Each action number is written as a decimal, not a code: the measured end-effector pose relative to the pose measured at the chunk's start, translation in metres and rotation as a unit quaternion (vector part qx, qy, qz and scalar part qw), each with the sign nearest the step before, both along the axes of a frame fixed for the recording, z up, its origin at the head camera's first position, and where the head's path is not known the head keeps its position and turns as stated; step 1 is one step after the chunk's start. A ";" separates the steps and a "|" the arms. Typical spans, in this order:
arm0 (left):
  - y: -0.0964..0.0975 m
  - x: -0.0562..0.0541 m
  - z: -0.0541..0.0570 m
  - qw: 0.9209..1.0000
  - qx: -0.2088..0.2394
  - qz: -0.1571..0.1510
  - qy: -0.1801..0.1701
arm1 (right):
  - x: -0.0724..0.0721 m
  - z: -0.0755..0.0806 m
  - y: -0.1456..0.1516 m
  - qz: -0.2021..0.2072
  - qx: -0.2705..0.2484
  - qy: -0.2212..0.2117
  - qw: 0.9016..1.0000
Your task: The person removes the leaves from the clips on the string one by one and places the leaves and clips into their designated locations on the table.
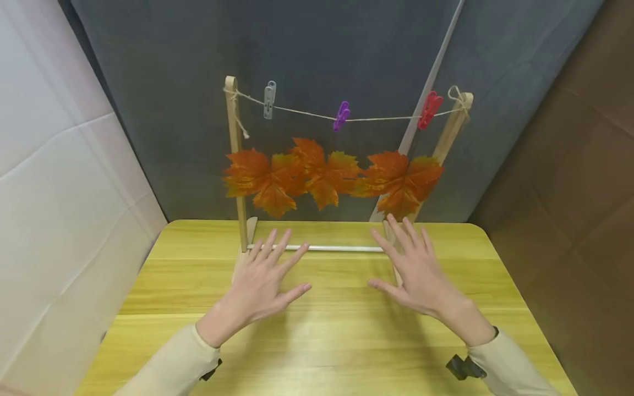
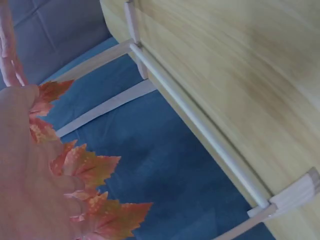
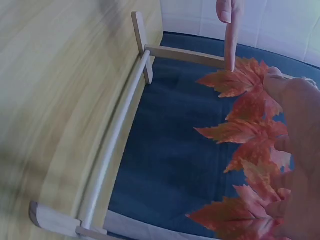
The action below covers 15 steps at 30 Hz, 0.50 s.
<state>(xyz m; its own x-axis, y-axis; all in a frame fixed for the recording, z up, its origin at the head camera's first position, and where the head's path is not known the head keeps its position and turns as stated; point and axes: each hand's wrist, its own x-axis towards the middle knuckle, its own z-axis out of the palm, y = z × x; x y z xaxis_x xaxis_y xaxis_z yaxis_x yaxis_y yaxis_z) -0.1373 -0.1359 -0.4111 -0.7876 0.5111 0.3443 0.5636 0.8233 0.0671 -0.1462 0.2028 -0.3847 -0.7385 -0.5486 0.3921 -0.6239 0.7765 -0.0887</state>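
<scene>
Three orange maple leaves, a left one (image 1: 255, 175), a middle one (image 1: 328, 175) and a right one (image 1: 396, 179), show in a row below a string (image 1: 307, 114). A grey clothespin (image 1: 269, 100), a purple clothespin (image 1: 342, 115) and a red clothespin (image 1: 430, 110) sit along the string. Between clothespins and leaves I see a gap; what holds the leaves up I cannot tell. My left hand (image 1: 260, 280) is over the table near the frame's left foot, fingers spread. Palm down, my right hand (image 1: 421, 275) spreads its fingers near the right foot. Neither holds anything.
The string is tied between a left wooden post (image 1: 236, 143) and a right wooden post (image 1: 449, 132). A white rod (image 1: 342, 248) joins their feet on the wooden table (image 1: 327, 341). Dark cloth (image 1: 163, 110) hangs behind, with pale and brown cloth at the sides.
</scene>
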 end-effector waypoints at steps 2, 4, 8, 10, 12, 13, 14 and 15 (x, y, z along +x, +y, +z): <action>0.003 -0.001 0.003 1.000 -0.005 -0.002 -0.009 | -0.001 0.004 0.002 0.001 -0.004 0.001 1.000; 0.006 -0.002 0.006 1.000 -0.008 -0.007 -0.012 | -0.003 0.009 0.004 0.001 -0.010 0.004 1.000; 0.013 -0.006 0.012 1.000 0.001 -0.029 -0.007 | -0.007 0.022 0.009 -0.003 -0.020 0.016 1.000; 0.017 -0.008 0.015 0.999 0.001 -0.039 0.002 | -0.008 0.030 0.011 -0.007 -0.018 0.023 1.000; 0.021 -0.010 0.018 0.999 -0.001 -0.047 0.012 | -0.010 0.037 0.014 -0.009 -0.015 0.027 0.999; 0.022 -0.011 0.020 0.999 -0.004 -0.047 0.015 | -0.010 0.040 0.015 -0.011 -0.013 0.029 0.999; 0.024 -0.012 0.022 0.999 -0.007 -0.047 0.017 | -0.011 0.043 0.016 -0.012 -0.010 0.033 0.999; 0.025 -0.013 0.024 0.999 -0.009 -0.048 0.016 | -0.012 0.046 0.016 -0.013 -0.008 0.036 0.999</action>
<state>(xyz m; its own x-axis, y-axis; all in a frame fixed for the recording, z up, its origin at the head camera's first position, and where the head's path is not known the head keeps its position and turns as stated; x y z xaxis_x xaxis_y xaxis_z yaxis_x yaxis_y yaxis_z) -0.1506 -0.1109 -0.3870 -0.7241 0.5898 0.3576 0.6410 0.7668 0.0333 -0.1584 0.2192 -0.3387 -0.7221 -0.5231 0.4528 -0.6088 0.7913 -0.0567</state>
